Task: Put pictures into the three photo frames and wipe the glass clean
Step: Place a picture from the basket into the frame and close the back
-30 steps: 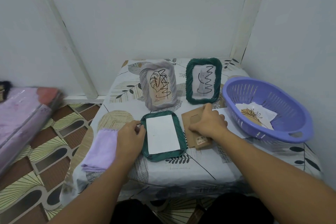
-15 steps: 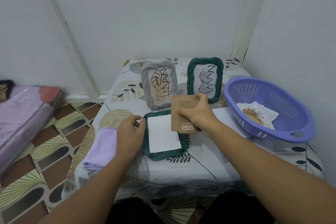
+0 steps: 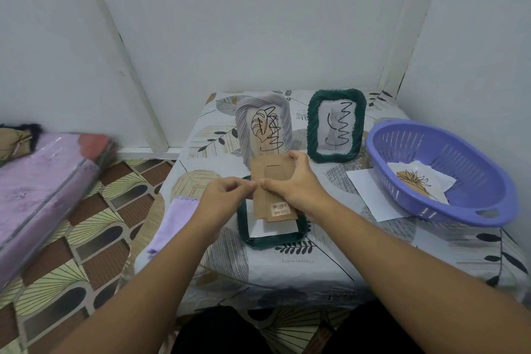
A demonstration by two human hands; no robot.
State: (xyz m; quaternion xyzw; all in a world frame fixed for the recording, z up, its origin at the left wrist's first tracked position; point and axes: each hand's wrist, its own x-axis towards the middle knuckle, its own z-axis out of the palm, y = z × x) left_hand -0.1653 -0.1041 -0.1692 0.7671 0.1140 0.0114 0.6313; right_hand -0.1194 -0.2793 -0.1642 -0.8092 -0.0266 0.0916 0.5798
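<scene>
A dark green frame [image 3: 272, 238] lies face down at the table's front, with the white back of a picture [image 3: 274, 228] showing inside it. Above it I hold a brown cardboard backing board [image 3: 271, 178]. My right hand [image 3: 298, 185] grips its right edge, and my left hand [image 3: 222, 200] pinches its left edge. Behind stand a grey frame [image 3: 264, 128] with a leaf drawing and a second green frame [image 3: 336, 125] with a zigzag drawing. A lilac cloth [image 3: 178, 223] lies left of the flat frame, partly under my left forearm.
A purple plastic basket [image 3: 442, 169] holding loose pictures sits at the right, resting on a white sheet [image 3: 370, 195]. The patterned tablecloth [image 3: 330, 261] covers a small table set into a wall corner. A wrapped purple mattress [image 3: 43, 190] lies on the floor at left.
My right hand lifted the backing board off the table and carried it left over the flat green frame. My left hand left the frame's edge and took the board's left side.
</scene>
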